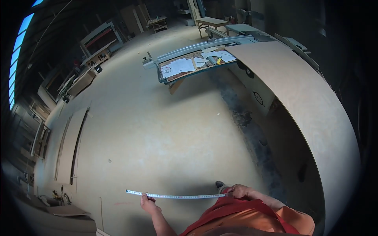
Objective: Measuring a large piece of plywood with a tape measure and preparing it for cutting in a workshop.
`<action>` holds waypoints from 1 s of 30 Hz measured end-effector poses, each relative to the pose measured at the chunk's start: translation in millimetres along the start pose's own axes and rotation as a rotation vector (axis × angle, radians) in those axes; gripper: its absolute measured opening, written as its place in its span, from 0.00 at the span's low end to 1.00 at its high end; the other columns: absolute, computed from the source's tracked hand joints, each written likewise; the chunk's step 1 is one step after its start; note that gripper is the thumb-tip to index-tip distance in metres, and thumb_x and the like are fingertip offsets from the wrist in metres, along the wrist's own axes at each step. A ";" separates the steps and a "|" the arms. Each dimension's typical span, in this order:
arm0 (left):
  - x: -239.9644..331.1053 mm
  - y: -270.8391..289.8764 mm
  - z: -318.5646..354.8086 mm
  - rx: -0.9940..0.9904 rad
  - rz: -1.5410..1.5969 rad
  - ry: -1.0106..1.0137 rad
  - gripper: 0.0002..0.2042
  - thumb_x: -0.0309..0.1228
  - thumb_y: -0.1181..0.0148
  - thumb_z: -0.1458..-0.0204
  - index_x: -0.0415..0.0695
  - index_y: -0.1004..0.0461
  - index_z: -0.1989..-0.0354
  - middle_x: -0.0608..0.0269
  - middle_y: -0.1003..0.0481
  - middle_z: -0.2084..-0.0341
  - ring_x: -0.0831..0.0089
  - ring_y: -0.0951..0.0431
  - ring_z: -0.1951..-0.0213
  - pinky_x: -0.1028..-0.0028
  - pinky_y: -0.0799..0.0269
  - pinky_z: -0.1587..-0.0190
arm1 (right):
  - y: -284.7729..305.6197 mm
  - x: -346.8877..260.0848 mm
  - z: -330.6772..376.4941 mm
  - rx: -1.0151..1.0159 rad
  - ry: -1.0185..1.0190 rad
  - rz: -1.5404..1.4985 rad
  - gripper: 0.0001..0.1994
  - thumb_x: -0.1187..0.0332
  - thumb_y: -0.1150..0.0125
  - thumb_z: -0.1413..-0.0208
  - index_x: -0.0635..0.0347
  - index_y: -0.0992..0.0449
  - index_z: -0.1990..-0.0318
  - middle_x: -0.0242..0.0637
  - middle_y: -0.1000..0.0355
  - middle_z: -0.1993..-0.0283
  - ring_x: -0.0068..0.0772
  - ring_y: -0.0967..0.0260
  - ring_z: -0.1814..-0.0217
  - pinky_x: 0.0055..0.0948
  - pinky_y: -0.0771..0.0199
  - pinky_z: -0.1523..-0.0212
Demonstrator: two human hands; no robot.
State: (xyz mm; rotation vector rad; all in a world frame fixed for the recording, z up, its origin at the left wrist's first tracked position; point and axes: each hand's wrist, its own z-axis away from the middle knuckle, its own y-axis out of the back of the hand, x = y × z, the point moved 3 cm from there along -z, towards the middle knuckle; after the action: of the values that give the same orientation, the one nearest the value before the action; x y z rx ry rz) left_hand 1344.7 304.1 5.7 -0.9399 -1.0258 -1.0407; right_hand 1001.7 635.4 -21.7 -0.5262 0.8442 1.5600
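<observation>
A tape measure (181, 197) has its pale metal blade drawn out nearly level in front of my body. Close to the blade's hooked free end, my left hand (148, 204) is closed, pinching it between thumb and fingers. At the blade's other end my right hand (239, 191) is closed near my waist; the case there is hidden by the fingers. The blade sags slightly between my hands and touches nothing else that I can see. Red and orange clothing (244, 215) covers my body below my right hand.
To the right, a large wooden sheet (303, 98) lies across a sliding table saw (204, 47). Papers (179, 67), glasses and a yellow item rest on its side table. Long boards (71, 147) lie on the left floor. Workbenches (212, 22) stand farther back. A dark floor strip (252, 133) runs beside the sheet.
</observation>
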 end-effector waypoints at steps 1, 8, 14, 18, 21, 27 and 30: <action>-0.6 -15.7 -7.9 -0.009 -0.048 0.071 0.13 0.35 0.46 0.31 0.39 0.24 0.65 0.70 0.34 0.82 0.81 0.35 0.80 0.77 0.39 0.76 | 10.0 -32.2 -18.0 0.028 0.052 0.068 0.17 0.54 0.41 0.36 0.59 0.18 0.60 0.37 0.24 0.71 0.31 0.29 0.69 0.34 0.27 0.62; -17.3 -157.2 -42.4 -0.423 -0.158 0.345 0.17 0.37 0.49 0.30 0.33 0.22 0.52 0.64 0.27 0.79 0.74 0.26 0.76 0.73 0.29 0.71 | 61.5 -193.5 -301.4 -0.430 0.214 0.478 0.23 0.46 0.47 0.38 0.55 0.17 0.55 0.46 0.19 0.60 0.49 0.21 0.57 0.48 0.24 0.53; -49.7 -247.3 -243.7 -0.407 -0.299 0.332 0.21 0.41 0.50 0.30 0.33 0.18 0.56 0.63 0.23 0.79 0.72 0.22 0.73 0.71 0.25 0.65 | 85.9 -312.6 -490.8 -0.419 0.293 0.743 0.23 0.45 0.50 0.34 0.54 0.18 0.53 0.47 0.19 0.55 0.51 0.22 0.54 0.46 0.25 0.51; -17.1 -326.4 -442.2 -0.335 -0.194 0.248 0.20 0.39 0.48 0.30 0.34 0.18 0.63 0.63 0.25 0.82 0.74 0.26 0.77 0.71 0.30 0.70 | 150.2 -384.4 -621.1 -0.288 0.225 0.722 0.23 0.47 0.50 0.33 0.55 0.17 0.53 0.47 0.19 0.54 0.52 0.22 0.52 0.47 0.25 0.50; 81.7 -371.7 -581.0 -0.277 -0.060 0.109 0.17 0.36 0.48 0.30 0.34 0.21 0.64 0.66 0.29 0.83 0.77 0.31 0.79 0.75 0.35 0.73 | 214.9 -463.0 -673.1 -0.214 0.113 0.698 0.23 0.47 0.49 0.32 0.54 0.17 0.53 0.46 0.19 0.53 0.49 0.22 0.50 0.43 0.25 0.48; 233.7 -429.7 -829.3 -0.097 0.020 -0.089 0.18 0.38 0.47 0.30 0.33 0.21 0.63 0.68 0.31 0.84 0.77 0.32 0.80 0.77 0.37 0.73 | 310.4 -560.6 -794.0 -0.070 0.114 0.354 0.21 0.47 0.42 0.35 0.54 0.16 0.52 0.41 0.18 0.55 0.33 0.22 0.52 0.34 0.25 0.47; 240.5 -479.0 -914.7 -0.067 0.019 -0.129 0.19 0.39 0.47 0.30 0.33 0.21 0.62 0.68 0.31 0.83 0.78 0.32 0.79 0.77 0.36 0.73 | 323.4 -614.7 -894.6 -0.168 0.076 0.337 0.21 0.47 0.41 0.36 0.55 0.16 0.53 0.40 0.17 0.56 0.32 0.23 0.53 0.33 0.25 0.47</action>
State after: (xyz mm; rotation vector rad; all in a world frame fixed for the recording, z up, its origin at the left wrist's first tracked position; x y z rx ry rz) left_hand 1112.6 -728.7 63.7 -1.0806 -1.0920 -1.0143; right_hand 673.4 -448.0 -58.4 -0.5895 0.8976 1.9415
